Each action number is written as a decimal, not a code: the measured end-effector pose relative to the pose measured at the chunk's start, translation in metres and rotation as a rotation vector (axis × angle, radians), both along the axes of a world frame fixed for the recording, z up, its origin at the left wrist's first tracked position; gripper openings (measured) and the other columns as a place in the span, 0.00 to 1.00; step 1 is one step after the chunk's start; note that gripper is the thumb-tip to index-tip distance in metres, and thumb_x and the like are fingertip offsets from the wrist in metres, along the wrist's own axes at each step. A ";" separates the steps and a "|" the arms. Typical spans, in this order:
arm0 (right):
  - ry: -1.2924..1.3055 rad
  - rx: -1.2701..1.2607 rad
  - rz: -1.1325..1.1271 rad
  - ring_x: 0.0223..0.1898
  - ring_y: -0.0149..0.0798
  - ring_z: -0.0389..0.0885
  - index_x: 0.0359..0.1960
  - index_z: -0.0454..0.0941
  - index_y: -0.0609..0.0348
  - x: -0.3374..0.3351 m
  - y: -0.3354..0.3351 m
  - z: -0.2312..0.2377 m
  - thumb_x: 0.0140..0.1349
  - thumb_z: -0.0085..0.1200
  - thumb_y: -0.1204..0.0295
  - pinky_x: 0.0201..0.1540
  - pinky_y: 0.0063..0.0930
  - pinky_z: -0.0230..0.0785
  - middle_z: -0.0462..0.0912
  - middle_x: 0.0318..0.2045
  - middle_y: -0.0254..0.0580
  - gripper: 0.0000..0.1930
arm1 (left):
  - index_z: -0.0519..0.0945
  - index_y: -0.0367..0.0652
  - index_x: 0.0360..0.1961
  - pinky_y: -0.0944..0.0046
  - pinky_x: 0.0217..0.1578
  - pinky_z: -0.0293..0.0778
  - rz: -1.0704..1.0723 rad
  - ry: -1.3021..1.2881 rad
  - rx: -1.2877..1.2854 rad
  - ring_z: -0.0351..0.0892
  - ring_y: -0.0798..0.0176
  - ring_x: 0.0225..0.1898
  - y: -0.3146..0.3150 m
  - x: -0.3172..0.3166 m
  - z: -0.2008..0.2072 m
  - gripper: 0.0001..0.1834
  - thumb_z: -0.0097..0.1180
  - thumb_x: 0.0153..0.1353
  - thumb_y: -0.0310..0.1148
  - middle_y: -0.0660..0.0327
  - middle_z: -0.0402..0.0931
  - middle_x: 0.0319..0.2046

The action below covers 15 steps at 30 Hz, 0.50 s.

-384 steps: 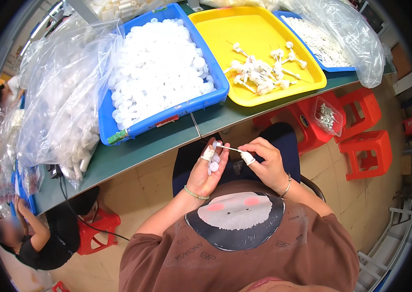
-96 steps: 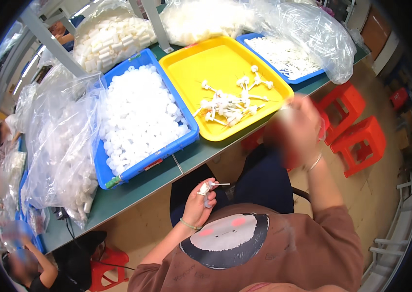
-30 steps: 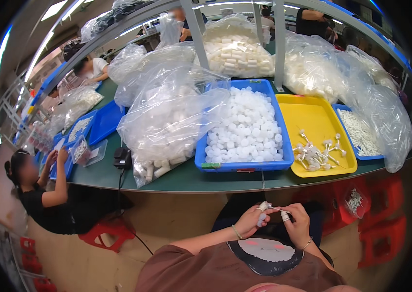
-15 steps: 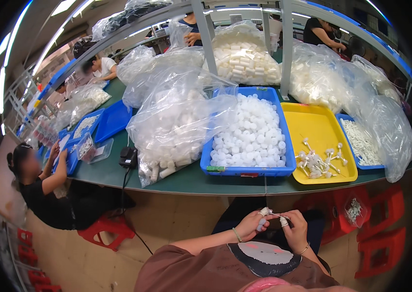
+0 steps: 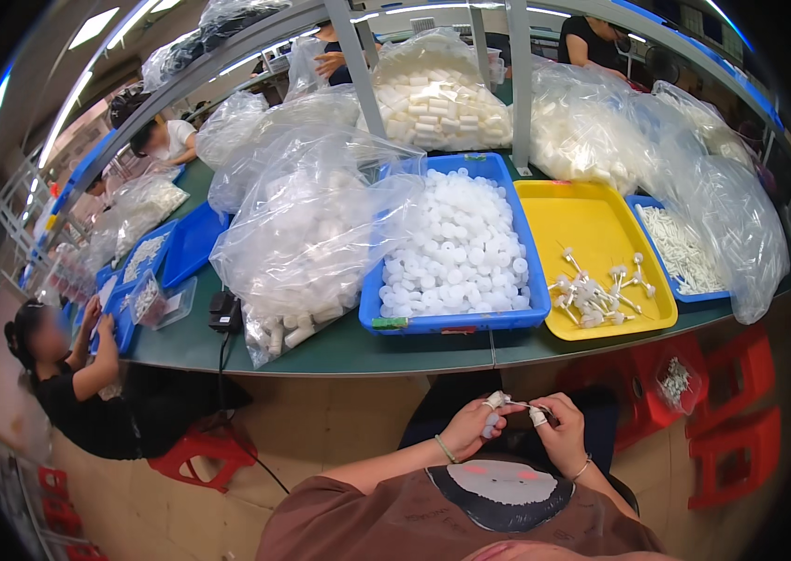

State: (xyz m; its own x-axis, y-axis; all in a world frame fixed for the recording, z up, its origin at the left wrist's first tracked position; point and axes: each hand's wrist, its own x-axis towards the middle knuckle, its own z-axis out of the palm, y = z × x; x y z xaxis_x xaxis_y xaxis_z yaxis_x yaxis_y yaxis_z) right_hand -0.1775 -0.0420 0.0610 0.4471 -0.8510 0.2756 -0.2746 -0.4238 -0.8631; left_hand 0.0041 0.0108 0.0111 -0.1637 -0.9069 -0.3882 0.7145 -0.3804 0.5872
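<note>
My left hand [image 5: 468, 432] is closed around small white plastic pieces in front of my body, below the table edge. A round translucent cap [image 5: 491, 426] shows among its fingers. Opposite it, my right hand [image 5: 560, 436] pinches the end of a thin white stem [image 5: 516, 404] that runs across from the left fingertips. White coverings wrap a finger or thumb on each hand. How the pieces join is too small to make out. Beyond the hands, a blue tray [image 5: 498, 321] holds many translucent white caps [image 5: 456, 252]. A yellow tray [image 5: 568, 220] beside it holds several white stemmed pieces [image 5: 592, 304].
Clear bags of white parts [image 5: 297, 215] crowd the green table [image 5: 339, 360]. Farther right, a smaller blue tray [image 5: 706, 296] holds white sticks. Grey posts [image 5: 519, 89] rise behind. Red stools [image 5: 734, 458] stand at right. A co-worker [image 5: 54, 374] sits at left.
The table and trays have shifted left in view as the head turned. My hands stay close together with the small pieces between them.
</note>
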 end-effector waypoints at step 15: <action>0.021 -0.110 0.011 0.30 0.45 0.78 0.34 0.78 0.62 -0.004 -0.003 -0.001 0.51 0.56 0.80 0.32 0.29 0.71 0.77 0.29 0.44 0.07 | 0.69 0.42 0.45 0.77 0.23 0.63 -0.008 -0.080 -0.002 0.65 0.76 0.24 -0.001 -0.003 0.008 0.12 0.42 0.70 0.39 0.54 0.76 0.47</action>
State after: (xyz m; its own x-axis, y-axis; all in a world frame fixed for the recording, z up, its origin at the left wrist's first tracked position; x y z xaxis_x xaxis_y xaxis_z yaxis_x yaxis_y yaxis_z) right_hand -0.1817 -0.0449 0.0602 0.4631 -0.8111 0.3573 -0.2873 -0.5188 -0.8052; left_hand 0.0012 0.0095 0.0192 -0.1392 -0.9064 -0.3988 0.6627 -0.3845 0.6427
